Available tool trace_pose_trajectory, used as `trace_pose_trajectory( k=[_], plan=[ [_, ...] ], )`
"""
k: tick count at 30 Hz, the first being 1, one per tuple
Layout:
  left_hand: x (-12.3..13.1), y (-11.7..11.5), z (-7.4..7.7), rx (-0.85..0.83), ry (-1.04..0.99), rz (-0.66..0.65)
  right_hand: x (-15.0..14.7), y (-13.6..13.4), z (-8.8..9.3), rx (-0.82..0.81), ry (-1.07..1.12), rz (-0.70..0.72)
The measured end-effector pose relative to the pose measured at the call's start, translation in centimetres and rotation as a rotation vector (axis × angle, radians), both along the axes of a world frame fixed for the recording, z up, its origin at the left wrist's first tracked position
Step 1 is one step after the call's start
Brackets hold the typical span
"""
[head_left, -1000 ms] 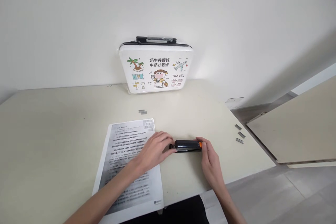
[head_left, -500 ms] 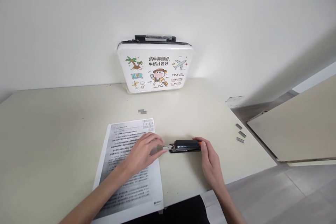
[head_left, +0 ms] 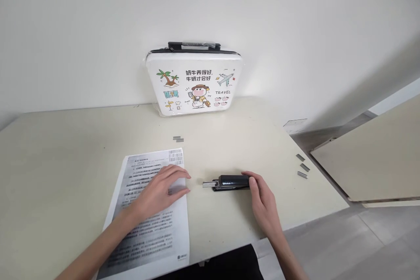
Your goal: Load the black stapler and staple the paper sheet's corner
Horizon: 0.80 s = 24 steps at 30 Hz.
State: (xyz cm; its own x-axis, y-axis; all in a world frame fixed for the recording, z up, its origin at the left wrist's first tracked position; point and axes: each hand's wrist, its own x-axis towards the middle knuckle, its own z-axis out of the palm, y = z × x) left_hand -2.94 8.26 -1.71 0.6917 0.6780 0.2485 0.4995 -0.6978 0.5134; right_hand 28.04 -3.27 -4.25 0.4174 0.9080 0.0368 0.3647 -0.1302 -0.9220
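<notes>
Head view shows us the stapler (head_left: 231,182) on the table (head_left: 65,148) just right of the printed sheet (head_left: 147,227), its thin metal tray (head_left: 207,183) poking out toward our left hand (head_left: 160,190), which lies flat on the sheet, fingers loosely together. Our right hand (head_left: 262,197) pinches the stapler's rear end between thumb and curled fingers. We judge it stiff, smooth and fairly weighty, best gripped across the black body, not the tray; staple strips (head_left: 178,139) lie beyond.

A cartoon case (head_left: 194,79) leans against the wall; staple strips (head_left: 178,138) lie loose.
</notes>
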Motion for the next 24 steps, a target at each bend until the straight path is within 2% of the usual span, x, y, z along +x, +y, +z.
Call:
trace_pose_trajectory(
  k=[3, 6, 8, 12, 16, 24],
  plan=[
    [-0.6, 2.3, 0.3, 0.127, -0.029, 0.127, 0.0, 0.0, 0.0, -0.004, -0.009, -0.005],
    [-0.9, 5.9, 0.1, 0.19, -0.022, 0.305, 0.0, 0.0, -0.1, 0.004, -0.019, -0.003],
    [-0.9, 8.6, -0.3, 0.195, -0.003, 0.379, 0.0, 0.0, -0.1, 0.008, -0.017, -0.007],
    [-0.5, 12.4, -1.0, 0.148, 0.075, 0.401, -0.1, 0.0, -0.1, 0.008, -0.008, -0.005],
    [0.0, 13.5, -1.3, 0.09, 0.1, 0.365, -0.1, -0.1, 0.0, 0.006, 0.0, -0.005],
    [-0.5, 12.9, -1.1, 0.03, 0.052, 0.415, 0.0, -0.2, -0.1, -0.007, -0.013, -0.006]
  ],
)
